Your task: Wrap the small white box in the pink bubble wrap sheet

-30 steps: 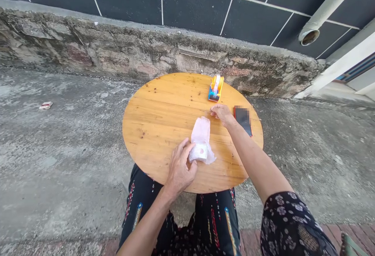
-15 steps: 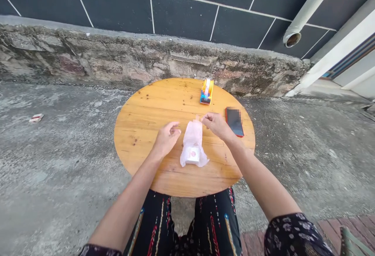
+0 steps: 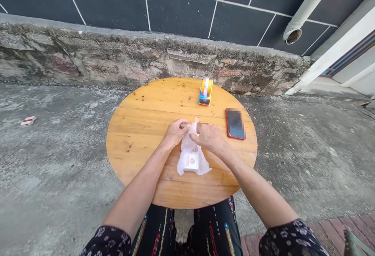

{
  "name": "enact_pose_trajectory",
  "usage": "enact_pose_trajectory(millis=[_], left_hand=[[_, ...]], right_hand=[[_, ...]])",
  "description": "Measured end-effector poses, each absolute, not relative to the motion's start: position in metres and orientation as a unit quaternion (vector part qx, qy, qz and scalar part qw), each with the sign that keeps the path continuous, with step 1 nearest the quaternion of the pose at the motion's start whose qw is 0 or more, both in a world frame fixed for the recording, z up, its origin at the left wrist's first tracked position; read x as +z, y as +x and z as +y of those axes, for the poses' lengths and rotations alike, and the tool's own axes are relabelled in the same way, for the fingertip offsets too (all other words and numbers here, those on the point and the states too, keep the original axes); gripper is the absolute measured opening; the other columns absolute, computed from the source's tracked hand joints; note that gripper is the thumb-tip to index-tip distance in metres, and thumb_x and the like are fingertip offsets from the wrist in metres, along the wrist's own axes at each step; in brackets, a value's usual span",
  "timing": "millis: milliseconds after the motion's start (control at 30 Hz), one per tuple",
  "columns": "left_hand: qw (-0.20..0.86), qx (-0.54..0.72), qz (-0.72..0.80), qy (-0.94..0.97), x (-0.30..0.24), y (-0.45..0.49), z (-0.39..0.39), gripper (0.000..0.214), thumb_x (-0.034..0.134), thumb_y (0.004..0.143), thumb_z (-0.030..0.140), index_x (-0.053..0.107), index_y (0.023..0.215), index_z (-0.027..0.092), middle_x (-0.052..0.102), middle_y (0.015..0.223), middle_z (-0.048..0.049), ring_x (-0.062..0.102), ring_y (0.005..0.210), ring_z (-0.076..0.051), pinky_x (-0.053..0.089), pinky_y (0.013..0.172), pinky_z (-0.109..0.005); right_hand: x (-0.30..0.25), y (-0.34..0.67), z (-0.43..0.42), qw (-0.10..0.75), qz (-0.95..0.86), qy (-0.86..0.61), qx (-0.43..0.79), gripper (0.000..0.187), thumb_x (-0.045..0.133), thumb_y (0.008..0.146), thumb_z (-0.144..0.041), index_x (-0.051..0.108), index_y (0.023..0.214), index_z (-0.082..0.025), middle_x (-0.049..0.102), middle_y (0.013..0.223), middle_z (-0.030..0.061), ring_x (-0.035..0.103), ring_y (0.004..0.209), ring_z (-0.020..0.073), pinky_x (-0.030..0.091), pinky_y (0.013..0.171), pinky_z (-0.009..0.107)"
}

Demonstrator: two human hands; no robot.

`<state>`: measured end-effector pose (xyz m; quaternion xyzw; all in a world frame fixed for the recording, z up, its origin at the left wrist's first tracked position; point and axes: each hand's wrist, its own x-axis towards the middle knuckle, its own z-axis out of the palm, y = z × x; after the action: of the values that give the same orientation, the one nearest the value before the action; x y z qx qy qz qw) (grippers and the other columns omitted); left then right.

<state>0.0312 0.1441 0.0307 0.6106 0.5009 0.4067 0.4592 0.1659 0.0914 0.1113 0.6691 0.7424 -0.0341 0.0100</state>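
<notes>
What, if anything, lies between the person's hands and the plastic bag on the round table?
Nothing visible. The left hand and right hand both pinch the plastic bag at its far end; the phone and tape dispenser lie apart, beyond them.

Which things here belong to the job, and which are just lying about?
In hand: plastic bag, pinched at its top by left hand and right hand; small white box inside.
Lying about: tape dispenser, phone, scrap on the ground.

Left hand (image 3: 175, 132), right hand (image 3: 209, 136) bare; short dark floral sleeves (image 3: 288, 237); dark trousers (image 3: 215, 228), colourful striped pattern.
</notes>
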Motion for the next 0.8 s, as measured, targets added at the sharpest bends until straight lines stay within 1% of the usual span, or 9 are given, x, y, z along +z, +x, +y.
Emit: enact_pose_trajectory(millis=[133, 233, 400, 533, 633, 800], left_hand=[[0.446, 0.420, 0.500, 0.612, 0.027, 0.032, 0.145, 0.035, 0.057, 0.069, 0.018, 0.068, 0.102, 0.014, 0.061, 0.065, 0.0020, 0.055, 0.058, -0.012, 0.043, 0.055, -0.022], [0.431, 0.430, 0.504, 0.613, 0.023, 0.033, 0.147, 0.034, 0.056, 0.068, 0.017, 0.069, 0.099, 0.015, 0.061, 0.065, 0.0016, 0.056, 0.060, -0.013, 0.044, 0.056, -0.022], [0.414, 0.435, 0.512, 0.614, 0.020, 0.033, 0.148, 0.032, 0.056, 0.068, 0.018, 0.070, 0.097, 0.016, 0.065, 0.070, -0.0004, 0.059, 0.064, -0.014, 0.046, 0.059, -0.023], [0.402, 0.434, 0.520, 0.616, 0.022, 0.032, 0.145, 0.024, 0.056, 0.070, 0.018, 0.072, 0.088, 0.016, 0.067, 0.071, -0.0014, 0.061, 0.067, -0.015, 0.046, 0.060, -0.023], [0.398, 0.432, 0.524, 0.616, 0.026, 0.032, 0.143, 0.022, 0.055, 0.071, 0.018, 0.072, 0.085, 0.016, 0.069, 0.072, -0.0016, 0.061, 0.067, -0.015, 0.046, 0.061, -0.023], [0.398, 0.430, 0.524, 0.617, 0.029, 0.032, 0.141, 0.021, 0.055, 0.072, 0.018, 0.071, 0.084, 0.016, 0.070, 0.073, -0.0009, 0.062, 0.067, -0.015, 0.046, 0.062, -0.023]], right_hand=[[0.108, 0.172, 0.095, 0.007, 0.732, 0.681, -0.021, 0.024, 0.048, 0.086, -0.030, 0.066, 0.093, -0.017, 0.073, 0.092, 0.0130, 0.067, 0.088, 0.0281, 0.041, 0.069, 0.033], [0.106, 0.179, 0.094, -0.011, 0.727, 0.686, -0.019, 0.021, 0.047, 0.086, -0.026, 0.066, 0.089, -0.019, 0.073, 0.088, 0.0101, 0.067, 0.083, 0.0256, 0.037, 0.064, 0.030], [0.100, 0.190, 0.090, -0.052, 0.717, 0.695, -0.020, 0.021, 0.046, 0.086, -0.027, 0.066, 0.082, -0.021, 0.073, 0.080, 0.0060, 0.065, 0.076, 0.0220, 0.029, 0.059, 0.028], [0.095, 0.197, 0.087, -0.079, 0.706, 0.704, -0.023, 0.019, 0.047, 0.085, -0.026, 0.064, 0.077, -0.021, 0.071, 0.074, 0.0042, 0.064, 0.072, 0.0204, 0.024, 0.056, 0.028], [0.091, 0.202, 0.086, -0.097, 0.700, 0.707, -0.034, 0.018, 0.047, 0.083, -0.024, 0.063, 0.075, -0.021, 0.070, 0.071, 0.0036, 0.062, 0.069, 0.0190, 0.022, 0.055, 0.028], [0.087, 0.211, 0.085, -0.121, 0.694, 0.708, -0.054, 0.017, 0.047, 0.082, -0.024, 0.062, 0.075, -0.021, 0.068, 0.071, 0.0028, 0.060, 0.069, 0.0178, 0.023, 0.055, 0.027]])
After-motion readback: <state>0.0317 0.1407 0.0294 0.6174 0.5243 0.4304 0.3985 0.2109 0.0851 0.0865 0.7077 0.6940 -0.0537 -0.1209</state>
